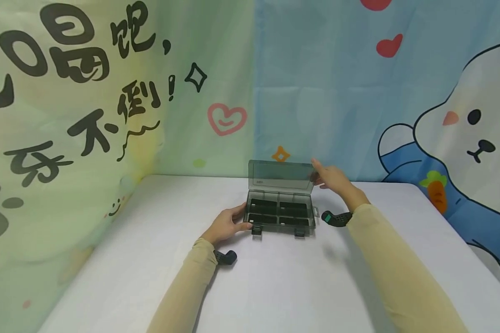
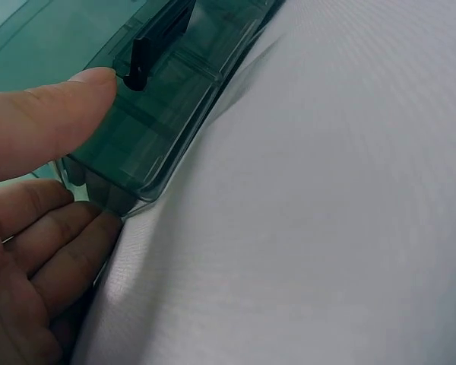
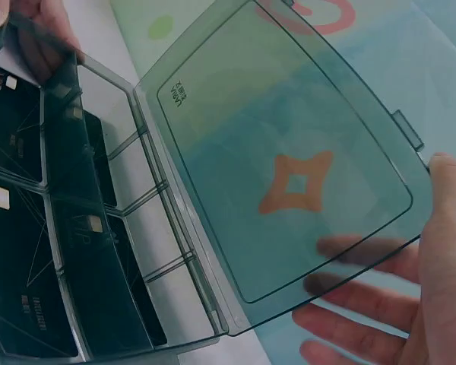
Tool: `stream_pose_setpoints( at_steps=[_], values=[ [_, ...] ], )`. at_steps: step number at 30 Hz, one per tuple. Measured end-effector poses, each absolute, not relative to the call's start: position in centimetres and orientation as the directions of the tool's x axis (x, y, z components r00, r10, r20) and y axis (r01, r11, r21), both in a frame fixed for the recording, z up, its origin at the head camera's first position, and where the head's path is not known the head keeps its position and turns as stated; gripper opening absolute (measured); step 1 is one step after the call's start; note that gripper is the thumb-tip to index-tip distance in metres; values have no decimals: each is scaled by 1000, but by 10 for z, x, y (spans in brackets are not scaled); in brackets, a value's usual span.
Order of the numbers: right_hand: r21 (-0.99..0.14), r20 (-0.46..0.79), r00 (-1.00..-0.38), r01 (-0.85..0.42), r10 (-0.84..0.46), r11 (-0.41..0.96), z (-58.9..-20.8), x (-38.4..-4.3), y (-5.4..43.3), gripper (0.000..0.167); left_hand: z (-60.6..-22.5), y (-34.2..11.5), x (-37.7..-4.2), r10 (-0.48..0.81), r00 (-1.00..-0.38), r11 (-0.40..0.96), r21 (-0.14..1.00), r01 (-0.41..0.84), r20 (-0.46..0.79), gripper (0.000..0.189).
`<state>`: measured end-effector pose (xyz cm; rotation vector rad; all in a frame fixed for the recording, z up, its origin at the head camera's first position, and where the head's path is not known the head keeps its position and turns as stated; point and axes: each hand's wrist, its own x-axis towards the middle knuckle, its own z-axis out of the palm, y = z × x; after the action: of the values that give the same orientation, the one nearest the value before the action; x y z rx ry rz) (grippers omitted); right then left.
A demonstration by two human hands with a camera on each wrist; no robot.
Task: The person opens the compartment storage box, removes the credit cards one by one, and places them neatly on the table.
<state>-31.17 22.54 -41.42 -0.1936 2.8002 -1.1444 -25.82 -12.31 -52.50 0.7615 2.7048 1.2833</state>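
Observation:
A transparent grey plastic storage box stands on the table with its hinged lid raised at the back. Black cards marked VIP lie in its divided compartments. My left hand grips the box's left front corner, thumb on the front beside a dark latch and fingers along the side. At the lid's right edge is my right hand, holding it with the thumb at the outer corner and the fingers spread behind the clear plastic.
The white table reaches back to a printed cloth backdrop with characters, hearts and a cartoon bear. Each wrist wears a black strap-on camera, the right one close beside the box.

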Motion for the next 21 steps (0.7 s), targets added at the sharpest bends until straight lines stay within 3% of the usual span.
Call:
stream_pose_setpoints(
  at_steps=[14,21],
  values=[
    [-808,-45,-986,-56,-158,586,-401,-335,210,99,-517,-132,-268,442,-880,542,731,415,172,81],
    [-867,-41,-982,-56,-183,495,-411,-336,221,90,-526,-125,-262,447,-880,547,730,409,159,81]
  ],
)
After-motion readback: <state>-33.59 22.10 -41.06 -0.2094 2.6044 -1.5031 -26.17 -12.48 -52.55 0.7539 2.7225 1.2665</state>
